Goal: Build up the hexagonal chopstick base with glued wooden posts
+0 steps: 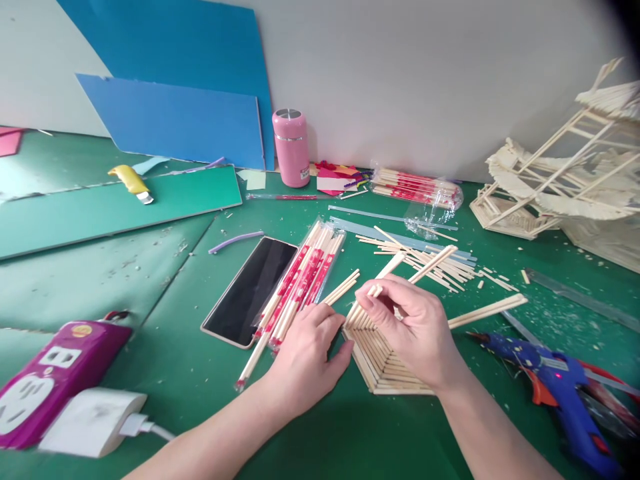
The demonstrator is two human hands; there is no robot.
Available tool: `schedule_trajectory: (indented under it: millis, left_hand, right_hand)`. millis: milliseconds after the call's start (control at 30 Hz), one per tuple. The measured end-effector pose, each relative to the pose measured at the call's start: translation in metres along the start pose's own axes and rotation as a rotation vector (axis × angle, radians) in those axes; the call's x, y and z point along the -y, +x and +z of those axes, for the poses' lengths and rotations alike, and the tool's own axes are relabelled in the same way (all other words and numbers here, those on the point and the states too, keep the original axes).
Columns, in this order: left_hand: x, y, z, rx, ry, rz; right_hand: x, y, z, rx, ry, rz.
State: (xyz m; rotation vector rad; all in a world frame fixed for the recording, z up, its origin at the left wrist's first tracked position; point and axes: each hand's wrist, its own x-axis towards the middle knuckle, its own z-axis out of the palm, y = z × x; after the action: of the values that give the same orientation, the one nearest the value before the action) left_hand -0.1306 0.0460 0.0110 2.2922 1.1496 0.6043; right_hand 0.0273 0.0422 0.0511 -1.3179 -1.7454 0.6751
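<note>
Wooden stick panel (385, 367) steadied by left hand (305, 353); right hand (420, 327) pinches stick (374, 291); wrapped chopsticks (300, 280) beside.

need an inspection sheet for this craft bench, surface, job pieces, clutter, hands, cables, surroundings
surface: green mat, littered with wood chips.
job's things: flat stick panel under both hands; loose sticks behind it.
clutter: phone, wrapped chopsticks, pink flask, yellow knife, blue glue gun.
grippers: left hand steadies the panel's edge; right hand pinches a short stick.
cables: white plug in purple power strip, its lead running off frame.
surroundings: blue boards against the wall; stick model at right.
</note>
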Motion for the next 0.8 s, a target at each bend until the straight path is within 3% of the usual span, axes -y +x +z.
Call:
schedule_trajectory:
  millis: [800]
  left_hand:
    - [0.0008, -0.0007, 0.0004, 0.007, -0.018, -0.002]
  right_hand:
    - [0.0051, -0.0012, 0.0053, -0.054, -0.018, 0.042]
